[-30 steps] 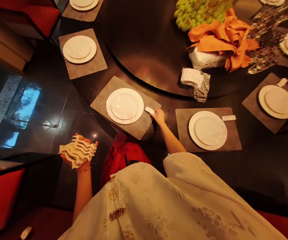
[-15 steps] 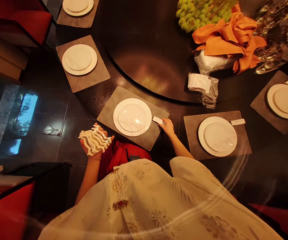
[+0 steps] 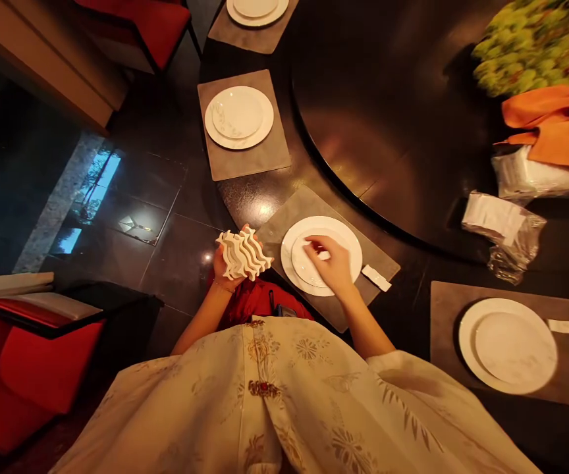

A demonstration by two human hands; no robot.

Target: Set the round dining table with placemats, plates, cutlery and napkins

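My left hand is closed around a stack of cream, wavy ceramic chopstick rests, held beside the table edge. My right hand hovers over the nearest setting with loosely bent fingers apart, and nothing shows in it. Under it lie a small white plate and a larger white plate, stacked on a grey-brown placemat. To the right of these plates, a slim white piece with faint marking lies across the placemat. The right hand covers part of the small plate.
Plates on a placemat stand to the left, and another placemat with plates to the right. A plastic-wrapped packet, orange napkins and a green plant are on the dark table. Red chairs stand at left.
My right hand has let go of the slim white piece and moved left over the plates. The view has shifted left; my left hand still holds the chopstick rests.
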